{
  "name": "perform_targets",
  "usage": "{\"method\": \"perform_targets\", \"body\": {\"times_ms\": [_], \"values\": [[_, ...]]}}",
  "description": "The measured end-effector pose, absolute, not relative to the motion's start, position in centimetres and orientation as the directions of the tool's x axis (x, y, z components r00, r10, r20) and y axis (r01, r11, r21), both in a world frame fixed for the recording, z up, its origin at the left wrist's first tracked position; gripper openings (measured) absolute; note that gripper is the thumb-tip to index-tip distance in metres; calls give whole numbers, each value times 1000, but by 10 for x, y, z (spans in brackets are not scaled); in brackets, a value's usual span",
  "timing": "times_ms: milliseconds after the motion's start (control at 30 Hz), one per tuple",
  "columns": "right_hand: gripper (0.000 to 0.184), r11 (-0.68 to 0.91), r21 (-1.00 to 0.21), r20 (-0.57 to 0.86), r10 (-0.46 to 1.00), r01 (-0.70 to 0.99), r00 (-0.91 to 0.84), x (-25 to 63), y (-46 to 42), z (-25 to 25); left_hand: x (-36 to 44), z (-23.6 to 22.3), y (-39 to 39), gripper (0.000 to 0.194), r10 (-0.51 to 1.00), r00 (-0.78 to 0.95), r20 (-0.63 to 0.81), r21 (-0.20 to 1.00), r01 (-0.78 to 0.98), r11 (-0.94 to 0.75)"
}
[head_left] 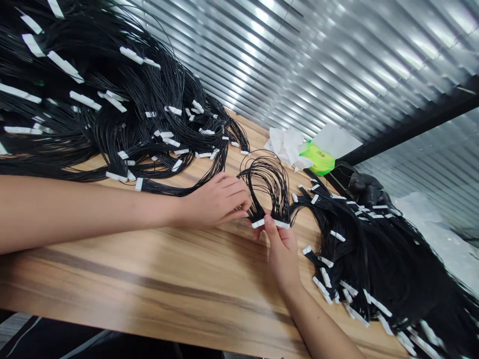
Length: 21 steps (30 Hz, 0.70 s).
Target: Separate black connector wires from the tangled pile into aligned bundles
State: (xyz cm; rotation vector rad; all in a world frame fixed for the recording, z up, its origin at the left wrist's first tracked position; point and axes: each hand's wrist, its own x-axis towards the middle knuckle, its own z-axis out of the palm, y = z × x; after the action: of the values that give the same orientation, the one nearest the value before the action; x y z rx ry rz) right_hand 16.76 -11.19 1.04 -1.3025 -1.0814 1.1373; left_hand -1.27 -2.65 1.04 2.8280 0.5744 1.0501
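Observation:
Between my hands a bundle of thin black wires [264,172] arches up in a loop and ends in a white connector [280,224]. My right hand [280,244] pinches this connector, thumb across its front; the fingers behind are partly hidden. On the loop's left side is my left hand [220,199], its fingers bent together at the wires close to the connector. Its fingertips seem to pinch a wire there, though the exact contact is small. Behind the left wrist lies another black wire harness [168,188] with a white end connector [139,184].
A large heap of black wire harnesses [149,99] with white connectors covers the back left of the wooden table [149,279]. A second pile [392,264] lies at right. Crumpled tissues [286,144] and a green packet [318,158] stand near the corrugated metal wall [299,65].

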Motion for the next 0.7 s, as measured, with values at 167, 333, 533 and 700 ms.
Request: {"method": "perform_targets", "body": {"times_ms": [167,333,533,700], "values": [[32,-153,-900,-235,959,-408,158,167,-109,17,-20,16,-25,34,296,599,744,205,218,-954],[26,-87,-821,-215,963,-565,164,167,-109,22,-22,16,-24,28,339,569,749,302,161,-939],[26,-86,-742,-248,957,-665,153,168,-112,24,-20,12,-22,29,474,486,735,393,265,-881],[25,-69,-736,-233,960,-673,156,170,-110,25,-19,14,-23,20,434,500,749,376,218,-900]]}}
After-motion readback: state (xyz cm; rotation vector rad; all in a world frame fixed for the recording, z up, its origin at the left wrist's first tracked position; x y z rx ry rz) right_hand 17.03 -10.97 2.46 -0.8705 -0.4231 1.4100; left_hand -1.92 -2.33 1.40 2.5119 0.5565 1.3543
